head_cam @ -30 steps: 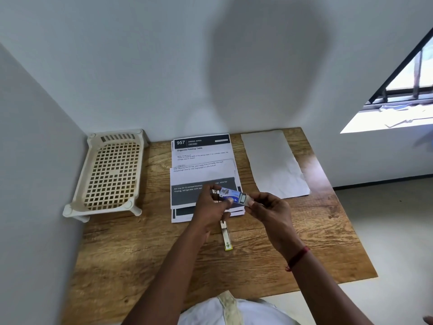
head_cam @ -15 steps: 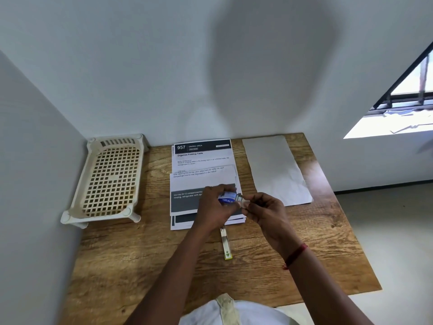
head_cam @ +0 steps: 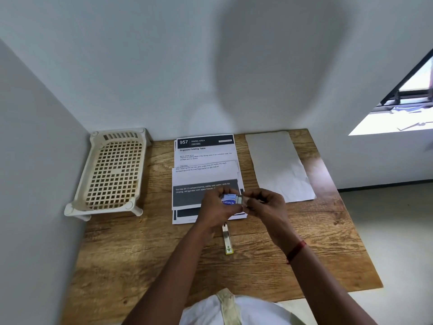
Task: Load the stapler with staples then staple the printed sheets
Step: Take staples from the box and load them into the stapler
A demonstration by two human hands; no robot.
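Hands closed up since a second ago: left hand [head_cam: 215, 212] wraps the staple box [head_cam: 229, 200] over the printed sheets [head_cam: 203, 174], right hand [head_cam: 267, 207] pinches its right end, box axis left-right, stapler [head_cam: 227, 240] lengthwise just below, nearer left.

Wooden table [head_cam: 140, 266] with rack [head_cam: 112, 174], printed sheets [head_cam: 203, 160], blank paper [head_cam: 276, 165], stapler [head_cam: 227, 240].
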